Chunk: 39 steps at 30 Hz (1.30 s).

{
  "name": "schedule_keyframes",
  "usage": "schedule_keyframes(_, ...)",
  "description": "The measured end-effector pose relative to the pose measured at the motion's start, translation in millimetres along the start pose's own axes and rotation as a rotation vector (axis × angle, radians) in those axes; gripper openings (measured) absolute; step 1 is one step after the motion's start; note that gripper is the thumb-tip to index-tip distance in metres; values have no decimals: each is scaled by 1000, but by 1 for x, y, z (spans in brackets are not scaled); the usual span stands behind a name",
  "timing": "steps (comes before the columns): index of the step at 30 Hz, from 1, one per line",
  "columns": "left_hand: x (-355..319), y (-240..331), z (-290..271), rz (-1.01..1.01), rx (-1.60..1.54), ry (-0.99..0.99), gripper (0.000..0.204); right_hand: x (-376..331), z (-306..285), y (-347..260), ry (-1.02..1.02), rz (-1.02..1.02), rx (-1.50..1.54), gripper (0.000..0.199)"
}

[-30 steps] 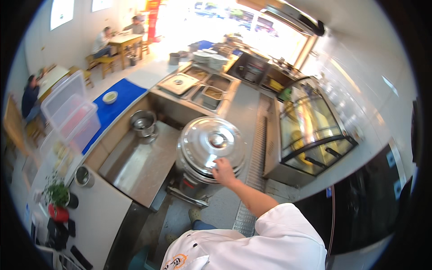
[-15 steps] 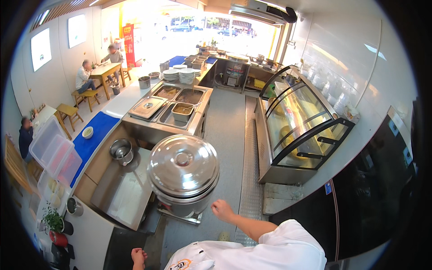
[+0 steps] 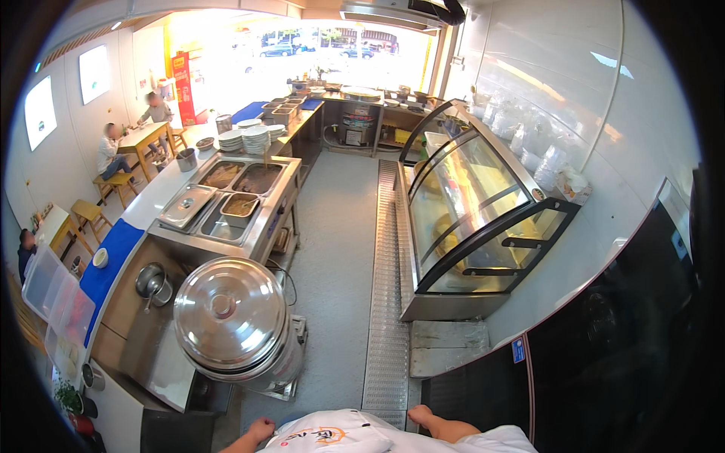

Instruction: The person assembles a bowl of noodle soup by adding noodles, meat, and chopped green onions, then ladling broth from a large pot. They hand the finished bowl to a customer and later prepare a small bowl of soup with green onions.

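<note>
Here, the left hand (image 3: 261, 429) and right hand (image 3: 421, 414) hang low, well apart, fingers seemingly curled; how tightly, or around what, I cannot tell. The big pot (image 3: 281, 361) stands ahead of the left hand, its lid (image 3: 226, 323) hiding the inside. The lower edge crops the left forearm (image 3: 240, 444); glare bleaches the street (image 3: 321, 59).

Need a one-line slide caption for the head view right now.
Left hand and right hand near the lower edge, apart from a lidded steel pot; glass-fronted display case at right.
</note>
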<state>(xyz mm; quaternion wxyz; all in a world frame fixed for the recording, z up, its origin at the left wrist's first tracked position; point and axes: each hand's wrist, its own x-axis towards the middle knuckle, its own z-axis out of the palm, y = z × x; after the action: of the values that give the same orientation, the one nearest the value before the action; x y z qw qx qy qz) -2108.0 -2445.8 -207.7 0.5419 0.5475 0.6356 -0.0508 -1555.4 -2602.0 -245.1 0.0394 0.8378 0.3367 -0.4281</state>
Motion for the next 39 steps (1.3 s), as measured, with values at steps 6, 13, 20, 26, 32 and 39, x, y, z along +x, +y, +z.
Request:
schedule_keyframes(6,103,188,-4,268,58,-76,33,46,-55,-55,90,72,352,28)
schedule_keyframes(13,232,395,-48,527,38,-371,36,153,-178,-224,104,-134,317,32)
schedule_keyframes(20,361,578,-177,593,19,-298,38,276,-344,-295,80,32,444,27)
schedule_keyframes(26,460,717,-261,632,62,-216,37,361,-435,-322,51,229,586,28)
schedule_keyframes(32,611,824,-304,499,94,-76,37,516,-506,-335,-69,-8,78,33)
schedule_keyframes(39,759,914,-310,-82,-322,96,15,744,-771,-446,-21,-608,-647,35)
